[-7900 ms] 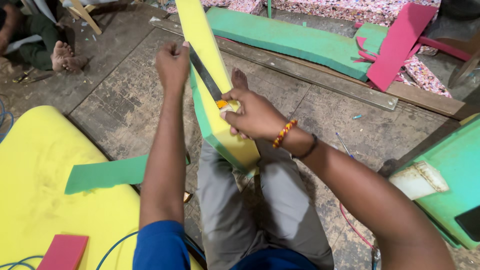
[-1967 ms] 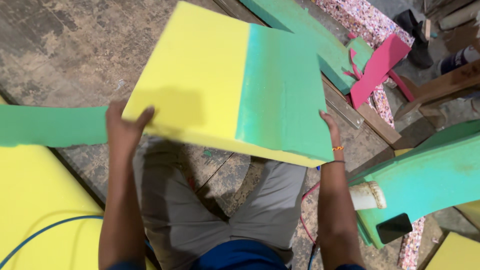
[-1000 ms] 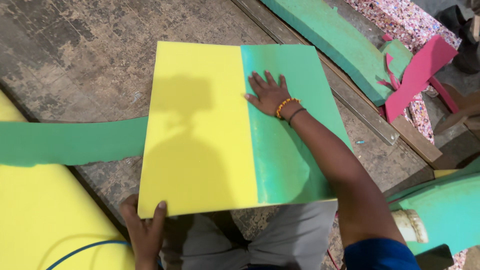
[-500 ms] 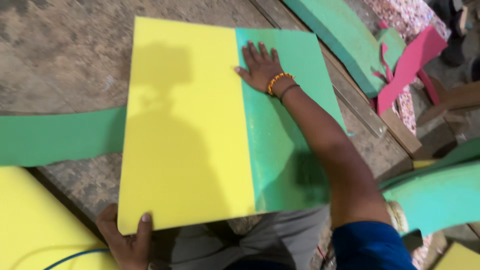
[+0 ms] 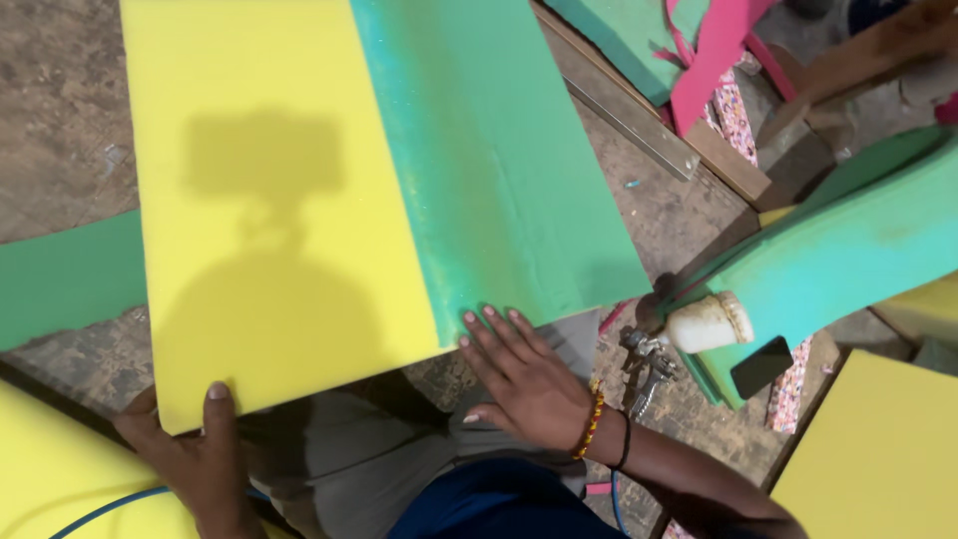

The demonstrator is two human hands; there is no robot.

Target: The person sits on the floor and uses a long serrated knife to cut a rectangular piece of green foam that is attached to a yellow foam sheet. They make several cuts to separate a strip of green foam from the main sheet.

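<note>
Foam sheet (image 5: 329, 180), one, half yellow, half green, lies flat over the lap. Left hand (image 5: 195, 454) pinches its near corner; right hand (image 5: 524, 374), earlier mid-sheet, now rests open-fingered, seemingly touching the near edge.

Foam-cutting and upholstery workshop, as we read it. We note: a worn, stained floor (image 5: 60, 110) of rough planks or slabs; a large foam sheet (image 5: 329, 190), half yellow, half sprayed green; a green foam strip (image 5: 65, 279) lying flat; further green foam slabs (image 5: 848, 250) and yellow foam sheets (image 5: 878, 459) around the edges; pink foam offcuts (image 5: 714, 60); speckled rebonded foam (image 5: 738, 115); a metal spray gun (image 5: 649, 364) with a white cup (image 5: 709, 321); a blue hose (image 5: 110, 504).
</note>
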